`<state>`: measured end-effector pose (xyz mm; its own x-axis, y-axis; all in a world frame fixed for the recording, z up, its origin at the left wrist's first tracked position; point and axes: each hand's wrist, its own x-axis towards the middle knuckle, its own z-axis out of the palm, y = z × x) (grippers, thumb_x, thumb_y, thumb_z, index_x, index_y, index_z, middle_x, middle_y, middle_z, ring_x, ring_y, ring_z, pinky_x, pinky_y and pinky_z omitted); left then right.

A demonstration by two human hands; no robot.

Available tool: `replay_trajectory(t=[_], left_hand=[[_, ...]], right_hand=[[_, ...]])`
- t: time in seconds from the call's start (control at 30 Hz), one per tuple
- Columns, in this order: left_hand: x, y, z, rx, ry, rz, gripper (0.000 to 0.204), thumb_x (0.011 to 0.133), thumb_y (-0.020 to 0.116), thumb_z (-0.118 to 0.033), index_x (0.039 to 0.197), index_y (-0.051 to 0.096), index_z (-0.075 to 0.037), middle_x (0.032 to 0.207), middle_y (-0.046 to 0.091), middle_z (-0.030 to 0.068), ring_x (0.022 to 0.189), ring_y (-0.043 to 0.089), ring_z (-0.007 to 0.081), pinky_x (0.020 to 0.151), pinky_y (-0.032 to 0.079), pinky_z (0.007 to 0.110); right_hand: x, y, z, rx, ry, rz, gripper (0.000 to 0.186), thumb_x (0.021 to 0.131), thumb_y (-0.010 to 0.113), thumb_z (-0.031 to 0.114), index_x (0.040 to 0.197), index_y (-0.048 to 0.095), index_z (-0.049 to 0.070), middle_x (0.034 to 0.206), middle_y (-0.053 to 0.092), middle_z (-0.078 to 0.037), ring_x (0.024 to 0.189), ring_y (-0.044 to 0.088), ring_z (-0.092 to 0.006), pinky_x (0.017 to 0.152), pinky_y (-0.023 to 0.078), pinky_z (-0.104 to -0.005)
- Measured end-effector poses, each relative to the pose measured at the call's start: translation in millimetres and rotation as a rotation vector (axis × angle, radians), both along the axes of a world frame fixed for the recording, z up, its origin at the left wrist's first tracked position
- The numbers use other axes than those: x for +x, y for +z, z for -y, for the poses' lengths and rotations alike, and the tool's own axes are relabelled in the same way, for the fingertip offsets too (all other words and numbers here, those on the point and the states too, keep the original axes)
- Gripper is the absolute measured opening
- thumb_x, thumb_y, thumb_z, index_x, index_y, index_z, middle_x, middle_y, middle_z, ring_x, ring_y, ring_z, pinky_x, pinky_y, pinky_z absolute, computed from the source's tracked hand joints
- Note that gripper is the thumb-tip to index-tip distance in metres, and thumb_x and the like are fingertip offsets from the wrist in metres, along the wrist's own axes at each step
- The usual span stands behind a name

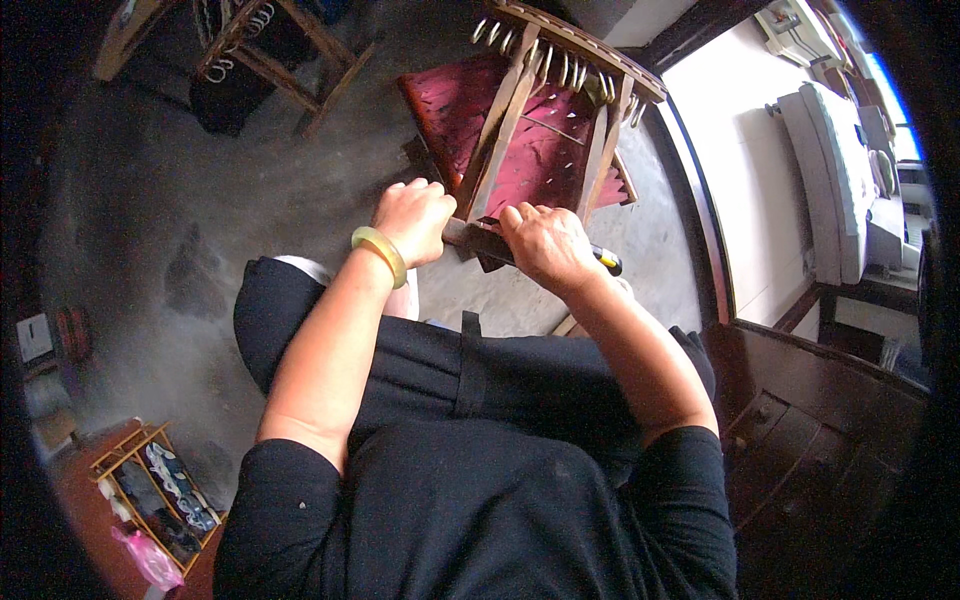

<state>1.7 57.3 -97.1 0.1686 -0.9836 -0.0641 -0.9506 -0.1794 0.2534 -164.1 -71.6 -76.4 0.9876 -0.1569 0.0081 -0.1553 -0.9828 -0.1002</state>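
Note:
My left hand (414, 222), a pale green bangle (380, 253) on its wrist, is closed in a fist around the brownish left end of a dark, flat tool (488, 243). My right hand (547, 246) curls over the same tool farther right. A black and yellow end (607, 260) of what looks like its handle sticks out past that hand. I cannot make out the tool's exact kind. Just beyond both hands stands a wooden frame (507, 125) with slanting legs. Pale curved rings (565, 72) hang in a row from its top bar.
A red sheet or board (450, 110) with pale specks lies beneath the frame on the grey floor (150, 230). Another wooden frame with rings (290, 75) stands far left. A shoe rack (125, 470) is at lower left, a dark door frame (700, 200) at right.

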Motion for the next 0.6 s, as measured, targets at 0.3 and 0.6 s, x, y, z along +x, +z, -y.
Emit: replay_trajectory(t=[0.3, 0.6], left_hand=[[1.8, -24.1, -2.6, -0.089, 0.04, -0.028, 0.009, 0.065, 0.059, -0.004, 0.073, 0.059, -0.009, 0.083, 0.057, 0.0056, 0.087, 0.055, 0.0269, 0.072, 0.046, 0.04], [1.7, -31.5, -5.8, -0.073, 0.066, -0.04, 0.009, 0.066, 0.059, -0.005, 0.073, 0.06, -0.009, 0.08, 0.058, 0.0064, 0.086, 0.056, 0.0266, 0.073, 0.045, 0.039]], right_hand=[[17.3, -2.2, -3.2, -0.053, 0.025, -0.124, 0.028, 0.09, 0.05, 0.034, 0.083, 0.054, 0.007, 0.071, 0.061, -0.01, 0.066, 0.064, -0.0277, 0.056, 0.049, -0.0377], [27.7, -3.1, -8.0, -0.114, -0.033, -0.193, 0.028, 0.089, 0.048, 0.035, 0.084, 0.054, 0.008, 0.071, 0.063, -0.009, 0.061, 0.064, -0.0232, 0.051, 0.047, -0.0359]])
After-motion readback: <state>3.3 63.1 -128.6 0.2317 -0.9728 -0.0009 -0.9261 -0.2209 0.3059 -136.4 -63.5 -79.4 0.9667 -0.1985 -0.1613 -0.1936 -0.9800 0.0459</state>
